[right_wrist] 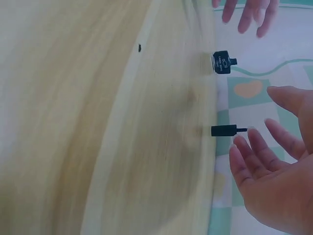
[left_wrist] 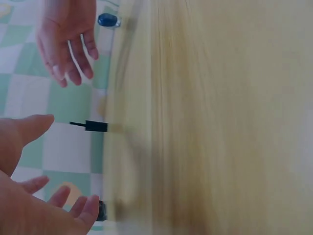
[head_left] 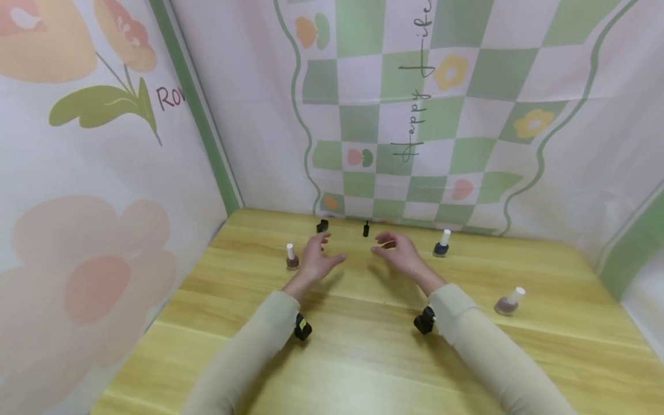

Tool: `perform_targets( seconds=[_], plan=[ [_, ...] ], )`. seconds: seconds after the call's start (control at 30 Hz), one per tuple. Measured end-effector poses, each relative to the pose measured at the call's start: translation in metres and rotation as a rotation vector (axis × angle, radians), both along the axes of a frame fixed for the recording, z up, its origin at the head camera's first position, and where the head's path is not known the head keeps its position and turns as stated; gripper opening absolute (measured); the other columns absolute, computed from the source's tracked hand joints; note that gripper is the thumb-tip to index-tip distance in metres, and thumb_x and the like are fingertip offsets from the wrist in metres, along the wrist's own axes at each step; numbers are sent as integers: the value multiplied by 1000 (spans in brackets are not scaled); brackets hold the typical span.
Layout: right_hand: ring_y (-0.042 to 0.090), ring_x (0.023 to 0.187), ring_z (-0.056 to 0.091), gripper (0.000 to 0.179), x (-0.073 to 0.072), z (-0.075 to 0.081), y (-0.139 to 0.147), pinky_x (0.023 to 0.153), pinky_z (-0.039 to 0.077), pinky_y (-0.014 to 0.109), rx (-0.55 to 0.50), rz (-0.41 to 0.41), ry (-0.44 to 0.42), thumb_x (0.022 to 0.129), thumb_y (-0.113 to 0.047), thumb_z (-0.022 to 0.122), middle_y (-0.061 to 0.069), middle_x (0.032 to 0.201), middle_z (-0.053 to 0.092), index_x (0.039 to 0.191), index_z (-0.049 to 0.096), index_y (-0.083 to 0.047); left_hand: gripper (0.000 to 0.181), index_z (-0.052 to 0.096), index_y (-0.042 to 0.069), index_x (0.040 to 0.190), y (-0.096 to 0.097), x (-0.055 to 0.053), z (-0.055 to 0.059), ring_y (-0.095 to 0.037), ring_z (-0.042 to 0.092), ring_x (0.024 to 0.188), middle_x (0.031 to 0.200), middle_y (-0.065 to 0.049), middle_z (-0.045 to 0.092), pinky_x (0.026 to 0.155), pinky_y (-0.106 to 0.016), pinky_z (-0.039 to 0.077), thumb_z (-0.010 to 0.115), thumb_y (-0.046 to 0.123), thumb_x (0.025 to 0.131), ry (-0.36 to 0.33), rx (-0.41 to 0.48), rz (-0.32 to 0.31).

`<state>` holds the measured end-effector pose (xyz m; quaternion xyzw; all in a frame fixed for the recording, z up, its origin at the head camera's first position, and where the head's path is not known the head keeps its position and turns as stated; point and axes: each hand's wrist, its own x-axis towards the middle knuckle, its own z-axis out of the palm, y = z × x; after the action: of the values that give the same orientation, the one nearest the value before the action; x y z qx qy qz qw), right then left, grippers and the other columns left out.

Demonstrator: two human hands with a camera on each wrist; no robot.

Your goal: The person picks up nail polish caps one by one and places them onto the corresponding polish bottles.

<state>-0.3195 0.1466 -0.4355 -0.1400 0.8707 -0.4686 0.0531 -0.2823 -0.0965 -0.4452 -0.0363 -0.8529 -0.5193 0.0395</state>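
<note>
My left hand (head_left: 317,260) hovers over the table at the left with thumb and fingers spread, holding nothing. Right by its fingertips stands a black, uncapped nail polish bottle (right_wrist: 221,62) with its dark neck bare. Between the hands, farther back, a black nail polish cap (head_left: 366,230) stands on its flat end, its brush pointing up. My right hand (head_left: 402,255) is held just right of this cap, fingers loosely bent and nothing between them. In the right wrist view its fingertips overlap the brush tip.
A mauve nail polish bottle (head_left: 293,259) with white cap stands left of my left hand. Rightward are a dark blue bottle (head_left: 441,248) and a pinkish one (head_left: 507,304), both white-capped. A checked cloth (head_left: 404,121) hangs behind the wooden table (head_left: 353,357).
</note>
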Motion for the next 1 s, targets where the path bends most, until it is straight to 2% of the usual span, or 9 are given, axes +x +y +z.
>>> perform_targets(
  seconds=[0.2,0.4,0.47,0.67,0.83,1.0],
  plan=[
    [42,130,52,59,-11,-5,-9,108,46,53,-16,-43,-68,98,-23,70,28,142,52,143,46,6,87,32,1,155,12,-17,-11,-43,48,133,149,-27,41,111,-54,44,81,26,89,-52,-22,125],
    [44,137,44,71,-22,-11,-17,113,40,56,-22,-60,-134,97,-26,70,29,148,45,151,35,5,103,17,6,162,22,-25,-10,-48,33,144,162,-26,23,119,-57,32,82,36,87,-164,-37,251],
    [45,139,41,74,-26,-14,-19,114,39,56,-24,-65,-150,98,-27,70,30,150,42,153,31,5,104,16,7,162,24,-28,-10,-49,29,145,163,-26,22,120,-58,29,82,36,87,-179,-35,278],
    [44,143,36,82,-38,-21,-23,119,33,55,-42,-86,-179,97,-27,70,29,155,36,157,23,5,105,12,2,162,22,-40,-13,-49,22,149,163,-28,18,123,-57,21,80,36,89,-202,-32,309],
    [43,144,36,78,-48,-26,-25,119,33,53,-86,-102,-204,97,-24,70,28,155,37,156,26,5,105,10,2,162,17,-48,-20,-47,15,152,166,-27,14,124,-57,16,78,37,90,-235,-16,308],
    [43,141,39,71,-56,-27,-26,115,39,52,-151,-131,-257,99,-19,68,27,154,40,155,31,4,99,15,-3,160,11,-55,-23,-48,21,149,162,-29,21,125,-54,19,76,35,92,-209,-48,303]
  ],
)
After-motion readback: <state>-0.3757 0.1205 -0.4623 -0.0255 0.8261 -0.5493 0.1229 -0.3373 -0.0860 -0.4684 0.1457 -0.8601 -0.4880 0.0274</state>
